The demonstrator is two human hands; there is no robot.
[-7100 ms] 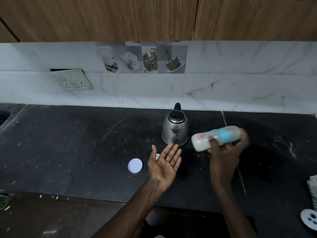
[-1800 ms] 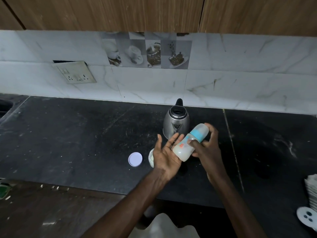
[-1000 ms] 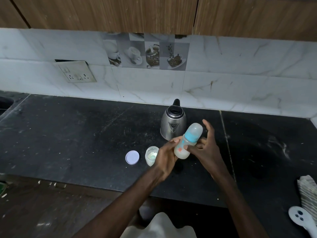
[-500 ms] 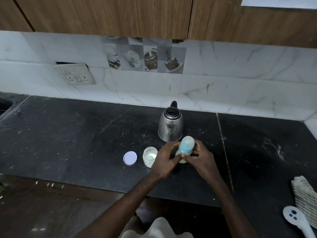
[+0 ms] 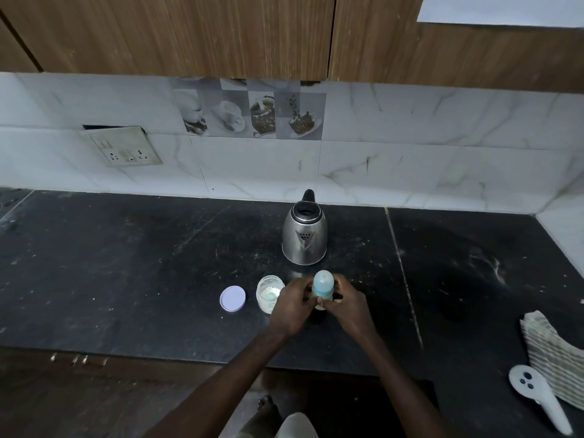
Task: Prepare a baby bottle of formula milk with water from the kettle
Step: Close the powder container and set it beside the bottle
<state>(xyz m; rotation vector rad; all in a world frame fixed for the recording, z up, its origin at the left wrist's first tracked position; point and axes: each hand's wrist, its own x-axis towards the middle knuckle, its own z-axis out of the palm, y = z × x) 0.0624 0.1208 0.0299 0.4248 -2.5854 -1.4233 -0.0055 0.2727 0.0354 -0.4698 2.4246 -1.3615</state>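
Observation:
The baby bottle [image 5: 322, 284], capped in clear blue, stands upright on the black counter [image 5: 126, 263] in front of the steel kettle [image 5: 304, 237]. My left hand [image 5: 294, 303] and my right hand [image 5: 346, 303] wrap its body from either side, hiding most of it. Just left of my left hand stands an open glass jar [image 5: 268, 294] with white formula powder inside. Its pale round lid [image 5: 233, 298] lies flat further left.
A folded striped cloth [image 5: 553, 355] and a white handled tool [image 5: 537, 396] lie at the counter's right front. A socket plate [image 5: 121, 150] hangs on the marble backsplash. Wooden cabinets hang overhead. My bare foot [image 5: 265, 412] shows below the counter edge.
The bottle went from tilted in my right hand above the counter to upright on the counter with both hands around it. The camera tilted down slightly.

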